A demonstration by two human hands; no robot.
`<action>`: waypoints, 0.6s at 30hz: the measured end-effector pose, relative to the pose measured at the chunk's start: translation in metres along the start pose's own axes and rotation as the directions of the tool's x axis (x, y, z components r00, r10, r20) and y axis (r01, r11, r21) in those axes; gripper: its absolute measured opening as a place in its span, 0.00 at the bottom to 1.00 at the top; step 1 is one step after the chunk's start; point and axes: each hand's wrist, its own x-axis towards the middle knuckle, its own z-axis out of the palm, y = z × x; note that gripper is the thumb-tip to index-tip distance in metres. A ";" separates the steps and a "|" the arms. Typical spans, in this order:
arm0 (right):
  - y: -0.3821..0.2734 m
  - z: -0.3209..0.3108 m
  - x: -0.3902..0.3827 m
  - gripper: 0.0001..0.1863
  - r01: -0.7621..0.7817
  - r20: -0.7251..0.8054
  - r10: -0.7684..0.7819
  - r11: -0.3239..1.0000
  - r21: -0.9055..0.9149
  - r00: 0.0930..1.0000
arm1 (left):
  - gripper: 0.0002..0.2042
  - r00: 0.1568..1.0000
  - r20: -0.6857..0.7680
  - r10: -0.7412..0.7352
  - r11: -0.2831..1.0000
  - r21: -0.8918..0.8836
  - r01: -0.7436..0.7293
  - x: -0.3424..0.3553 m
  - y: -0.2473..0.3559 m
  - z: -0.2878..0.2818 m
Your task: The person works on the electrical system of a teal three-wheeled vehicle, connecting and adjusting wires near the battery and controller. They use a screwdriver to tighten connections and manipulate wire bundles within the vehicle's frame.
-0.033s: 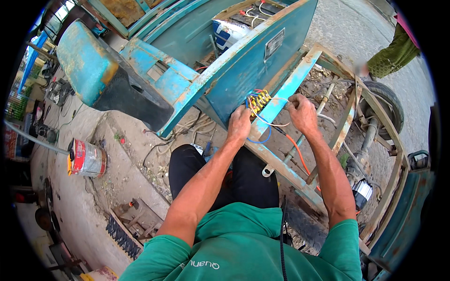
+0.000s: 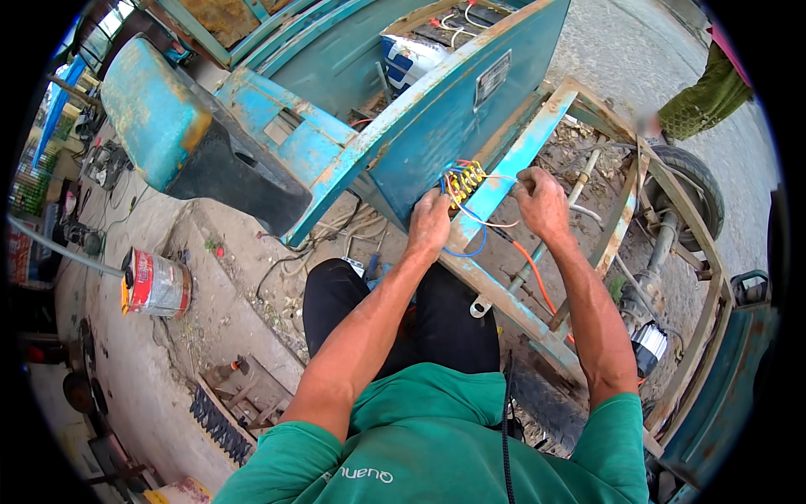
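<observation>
A yellow terminal block [image 2: 466,181] with red, blue and white wires [image 2: 504,223] sits against a turquoise metal panel [image 2: 416,160], beside a light-blue frame rail [image 2: 537,130]. My left hand [image 2: 430,220] is at the block's near-left end, fingers curled on the wires there; exactly which wire is hard to make out. My right hand [image 2: 541,204] pinches a thin light wire just right of the block, over the rail. A blue loop of wire and an orange cable [image 2: 537,273] hang below.
Open rusty framework with a wheel [image 2: 701,189] and motor [image 2: 648,344] lies right. A seat [image 2: 155,118] and battery [image 2: 407,59] are above. A paint can [image 2: 159,286], tools and cables lie on the left ground. Another person's green-trousered leg [image 2: 705,97] stands upper right.
</observation>
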 end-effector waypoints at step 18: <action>-0.028 0.035 0.007 0.12 0.402 -0.130 -0.403 0.915 -0.038 0.906 | 0.19 0.990 0.018 -0.143 0.958 -0.248 0.143 -0.012 0.022 -0.002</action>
